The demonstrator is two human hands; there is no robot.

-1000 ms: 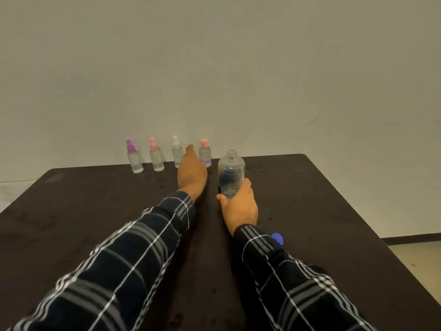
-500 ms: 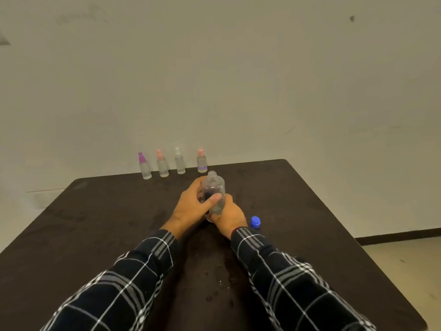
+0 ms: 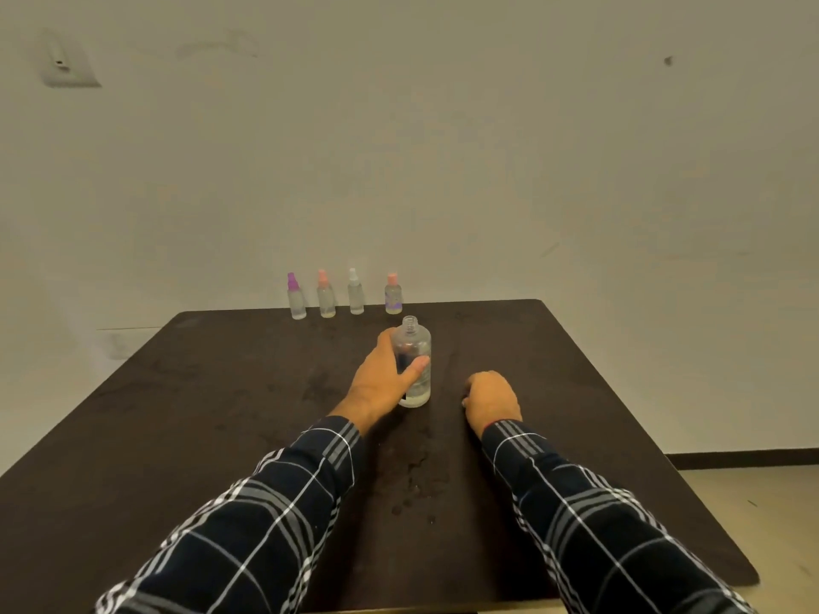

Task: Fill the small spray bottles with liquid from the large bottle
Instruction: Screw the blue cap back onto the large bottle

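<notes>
Gripping the uncapped large bottle [image 3: 416, 343] upright at mid-table, the left hand [image 3: 381, 383] wraps fingers and thumb round it. Four spray bottles [image 3: 356, 296] stand at the far edge with tops on, so the next move likely needs one fetched and opened. The right hand [image 3: 492, 398] lies curled on the table [image 3: 221, 392] to the right; anything beneath it is hidden, and fill levels are unreadable.

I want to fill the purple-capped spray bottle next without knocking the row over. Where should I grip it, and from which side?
Probably grip the purple-capped spray bottle by its clear body, below the cap, fingers coming from the front and its open left side. It stands upright at the row's left end, the peach-capped bottle close on its right, the wall behind.
</notes>
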